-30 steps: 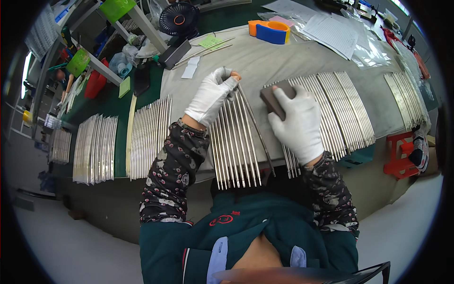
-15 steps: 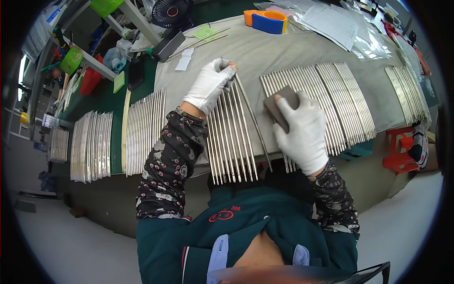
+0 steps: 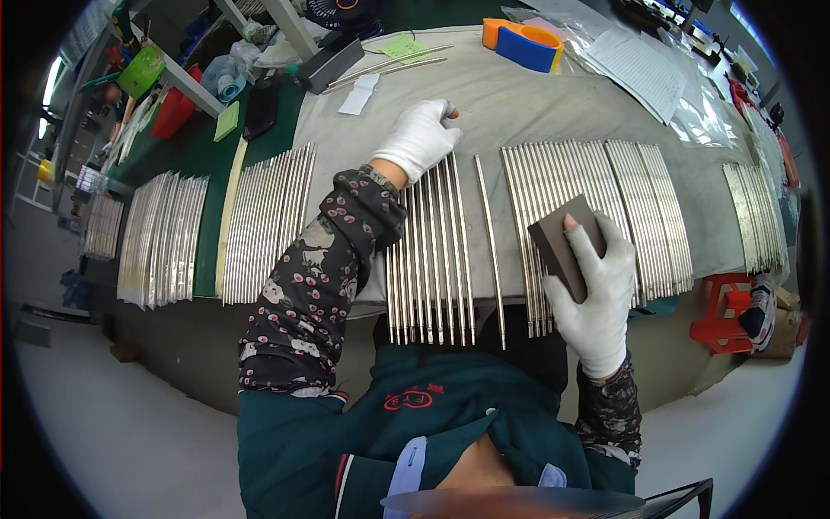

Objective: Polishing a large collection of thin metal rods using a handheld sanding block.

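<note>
My left hand [image 3: 419, 138], in a white glove with bare fingertips, is over the far ends of a middle row of thin metal rods [image 3: 430, 259]. Its fingers are curled, with a small gap between thumb and forefinger and nothing seen in it. One single rod [image 3: 490, 251] lies apart, just right of that row. My right hand [image 3: 598, 290], gloved the same way, grips a brown-grey sanding block [image 3: 562, 246]. The block rests over the near left part of a wider row of rods [image 3: 566, 173], covering some of them.
More rods [image 3: 268, 225] lie left, beside wrapped rods [image 3: 164, 242]; another bundle [image 3: 754, 216] is far right. An orange and blue tape dispenser [image 3: 523, 45], papers [image 3: 635, 73] and a dark block [image 3: 333, 67] sit at the back. A red stool [image 3: 722, 316] stands right.
The single rod has left my left hand and lies straight on the table. My left hand has moved slightly right, and my right hand has brought the block nearer to me and rightward.
</note>
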Demonstrator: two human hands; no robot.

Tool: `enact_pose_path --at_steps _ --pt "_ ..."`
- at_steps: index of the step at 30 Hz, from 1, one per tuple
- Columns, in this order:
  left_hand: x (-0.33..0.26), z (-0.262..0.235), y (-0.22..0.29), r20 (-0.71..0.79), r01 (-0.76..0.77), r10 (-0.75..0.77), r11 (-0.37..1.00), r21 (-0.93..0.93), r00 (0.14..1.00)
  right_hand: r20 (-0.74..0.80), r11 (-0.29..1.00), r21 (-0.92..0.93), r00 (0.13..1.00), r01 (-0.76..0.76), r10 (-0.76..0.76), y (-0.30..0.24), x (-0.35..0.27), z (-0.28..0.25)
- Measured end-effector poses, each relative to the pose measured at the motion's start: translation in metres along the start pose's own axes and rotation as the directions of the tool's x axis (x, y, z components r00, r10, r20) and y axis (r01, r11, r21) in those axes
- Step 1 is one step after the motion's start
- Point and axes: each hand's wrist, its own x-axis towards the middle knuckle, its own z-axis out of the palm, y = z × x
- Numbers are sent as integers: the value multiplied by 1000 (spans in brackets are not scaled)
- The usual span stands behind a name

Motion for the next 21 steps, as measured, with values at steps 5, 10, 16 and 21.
enact_pose_path --at_steps 5,10,16,21 --pt "-25 -20 9 98 -95 55 880 465 994 217 995 2 971 99 -97 -17 -17 -14" --pt "-29 -15 1 59 0 -30 889 458 998 202 996 -3 976 90 -87 -18 -16 -13" --pt "-22 -7 8 24 28 -46 866 498 999 284 992 39 950 123 -129 -26 -19 -10" --pt "-20 0 15 12 67 -85 854 515 996 290 992 41 949 117 -124 -26 -20 -9"
